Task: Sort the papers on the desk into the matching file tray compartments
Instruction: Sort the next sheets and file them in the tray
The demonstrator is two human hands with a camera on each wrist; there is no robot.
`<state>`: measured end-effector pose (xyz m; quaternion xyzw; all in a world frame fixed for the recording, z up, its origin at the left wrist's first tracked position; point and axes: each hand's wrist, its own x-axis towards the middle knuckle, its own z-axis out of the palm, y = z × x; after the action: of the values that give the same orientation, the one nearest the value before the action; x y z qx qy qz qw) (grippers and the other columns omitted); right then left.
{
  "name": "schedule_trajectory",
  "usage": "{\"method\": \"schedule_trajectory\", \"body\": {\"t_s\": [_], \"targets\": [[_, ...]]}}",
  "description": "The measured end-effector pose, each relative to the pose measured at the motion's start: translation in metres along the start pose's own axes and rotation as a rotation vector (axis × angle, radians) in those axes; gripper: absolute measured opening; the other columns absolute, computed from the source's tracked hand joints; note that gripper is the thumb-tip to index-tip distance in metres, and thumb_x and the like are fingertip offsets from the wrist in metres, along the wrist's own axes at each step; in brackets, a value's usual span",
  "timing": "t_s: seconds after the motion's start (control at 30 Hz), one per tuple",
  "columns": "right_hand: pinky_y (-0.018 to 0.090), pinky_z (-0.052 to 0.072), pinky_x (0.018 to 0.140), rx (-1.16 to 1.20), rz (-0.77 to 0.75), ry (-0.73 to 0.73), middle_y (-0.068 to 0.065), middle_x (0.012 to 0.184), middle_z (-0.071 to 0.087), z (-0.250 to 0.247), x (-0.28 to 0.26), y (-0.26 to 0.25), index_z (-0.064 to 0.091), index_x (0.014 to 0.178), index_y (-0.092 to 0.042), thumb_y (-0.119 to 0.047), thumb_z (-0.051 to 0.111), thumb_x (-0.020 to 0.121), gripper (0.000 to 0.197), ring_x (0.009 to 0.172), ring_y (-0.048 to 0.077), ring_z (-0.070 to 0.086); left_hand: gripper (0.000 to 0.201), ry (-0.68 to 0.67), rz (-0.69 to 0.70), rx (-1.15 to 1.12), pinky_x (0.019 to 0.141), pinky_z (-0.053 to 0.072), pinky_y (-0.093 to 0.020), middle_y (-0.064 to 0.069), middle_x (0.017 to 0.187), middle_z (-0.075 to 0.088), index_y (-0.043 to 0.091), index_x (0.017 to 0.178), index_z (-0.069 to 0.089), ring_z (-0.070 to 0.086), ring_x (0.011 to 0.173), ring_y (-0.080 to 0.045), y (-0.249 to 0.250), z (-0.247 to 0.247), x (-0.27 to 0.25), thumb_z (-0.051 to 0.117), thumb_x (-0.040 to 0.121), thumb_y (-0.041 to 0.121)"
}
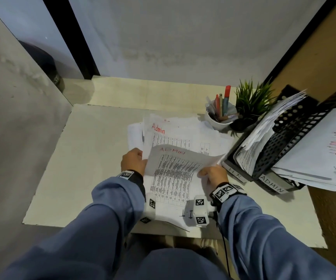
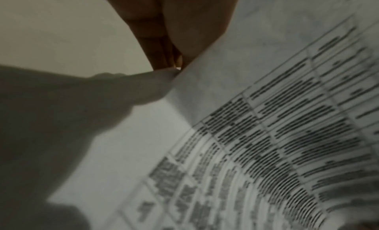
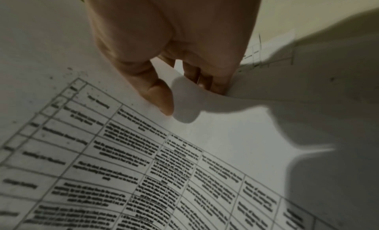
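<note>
2 hands (image 1: 133, 161), 1 file tray (image 1: 288, 142), 1 plant (image 1: 252, 102), 1 pen cup (image 1: 219, 122)

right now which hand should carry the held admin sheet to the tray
Right. The right hand already pinches the sheet on the side nearest the ADMIN compartment; the left hand is on the far edge.

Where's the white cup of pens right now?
In the head view, the white cup of pens stands far right on the desk, beside the green potted plant, behind the loose papers.

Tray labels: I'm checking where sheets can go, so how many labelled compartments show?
2. The HR label fronts the left compartment, the ADMIN label the one to its right. Further labels may be hidden under the papers.
</note>
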<state>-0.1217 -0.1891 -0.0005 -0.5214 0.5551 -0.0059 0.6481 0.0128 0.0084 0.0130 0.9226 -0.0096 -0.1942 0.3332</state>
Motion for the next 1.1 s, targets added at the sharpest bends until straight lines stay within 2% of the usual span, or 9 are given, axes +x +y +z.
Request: {"method": "schedule_trajectory", "body": {"t_s": [0.2,0.3,0.37,0.5,0.6,0.73,0.8,0.93,1.1], "targets": [[0.028,0.047,0.063,-0.007,-0.02,0.004,0.011,0.076,0.062,-0.002,-0.004,-0.005,0.064,0.069,0.004,0.02,0.06,0.064,0.017,0.073,0.024,0.055,0.024,0.083,0.127,-0.14,0.079,0.045,-0.024,-0.014,0.101,0.071,0.006,0.101,0.072,0.062,0.087,-0.027,-0.026,-0.005,-0.008,0.051,0.089,0.003],[0.026,0.05,0.067,-0.034,-0.047,-0.001,0.013,0.078,0.062,-0.002,-0.003,-0.006,0.064,0.071,0.005,0.02,0.056,0.07,0.017,0.074,0.024,0.056,0.043,0.077,0.038,-0.381,0.084,0.047,-0.026,-0.006,0.092,0.074,0.016,0.07,0.076,0.064,0.09,-0.024,-0.034,-0.001,-0.008,0.045,0.077,-0.013],[0.014,0.046,0.056,-0.01,-0.087,-0.016,0.009,0.07,0.055,0.001,-0.001,-0.008,0.059,0.071,-0.002,0.018,0.048,0.08,0.025,0.068,0.017,0.053,0.053,-0.02,-0.04,-0.552,0.089,0.052,-0.037,0.0,0.071,0.073,0.02,0.05,0.071,0.065,0.087,-0.032,-0.037,0.004,-0.004,0.04,0.069,-0.018],[0.018,0.039,0.057,0.024,-0.038,0.014,0.005,0.067,0.046,0.005,0.002,-0.011,0.047,0.066,-0.009,0.011,0.044,0.085,0.028,0.07,0.016,0.047,0.05,-0.189,-0.144,-0.728,0.081,0.051,-0.04,-0.01,0.058,0.066,0.013,0.04,0.064,0.06,0.075,-0.032,-0.022,0.006,-0.008,0.038,0.064,-0.022],[0.029,0.05,0.069,0.175,-0.047,0.021,0.009,0.075,0.057,0.005,0.002,-0.006,0.053,0.079,-0.009,0.017,0.058,0.068,0.028,0.074,0.02,0.056,0.018,-0.245,-0.163,-0.72,0.074,0.043,-0.031,-0.012,0.075,0.061,0.01,0.063,0.065,0.052,0.08,-0.026,-0.015,0.007,-0.013,0.054,0.076,0.008],[0.031,0.053,0.073,0.394,-0.105,-0.023,0.014,0.087,0.065,0.011,-0.011,-0.017,0.056,0.09,-0.014,0.022,0.057,0.069,0.042,0.085,0.03,0.062,0.085,-0.385,-0.255,-0.869,0.108,0.036,-0.044,0.0,0.135,0.056,0.024,0.132,0.052,0.053,0.123,-0.021,-0.014,0.005,-0.01,0.045,0.071,0.083],[0.024,0.054,0.068,0.413,-0.196,-0.093,0.009,0.085,0.066,0.016,-0.026,-0.034,0.06,0.082,-0.008,0.021,0.052,0.077,0.03,0.089,0.029,0.062,0.077,-0.387,-0.164,-0.863,0.112,0.029,-0.039,0.008,0.14,0.045,0.024,0.14,0.042,0.043,0.13,-0.017,0.007,-0.005,-0.018,0.047,0.08,0.072],[0.021,0.054,0.067,0.219,-0.499,-0.069,-0.001,0.078,0.067,0.014,-0.058,-0.076,0.067,0.087,-0.012,0.006,0.058,0.083,0.02,0.076,0.016,0.062,0.025,-0.16,0.115,-0.901,0.073,0.054,-0.019,-0.006,0.099,0.069,0.006,0.107,0.064,0.067,0.093,-0.022,0.049,-0.029,-0.031,0.067,0.083,0.002],[0.01,0.048,0.058,0.188,-0.771,-0.006,-0.005,0.077,0.064,0.006,-0.08,-0.099,0.064,0.089,-0.012,0.005,0.062,0.082,0.018,0.061,-0.008,0.059,0.028,-0.013,0.34,-0.708,0.079,0.056,-0.027,0.001,0.1,0.071,0.014,0.108,0.067,0.069,0.093,-0.014,0.063,-0.045,-0.035,0.073,0.081,0.014]]}}
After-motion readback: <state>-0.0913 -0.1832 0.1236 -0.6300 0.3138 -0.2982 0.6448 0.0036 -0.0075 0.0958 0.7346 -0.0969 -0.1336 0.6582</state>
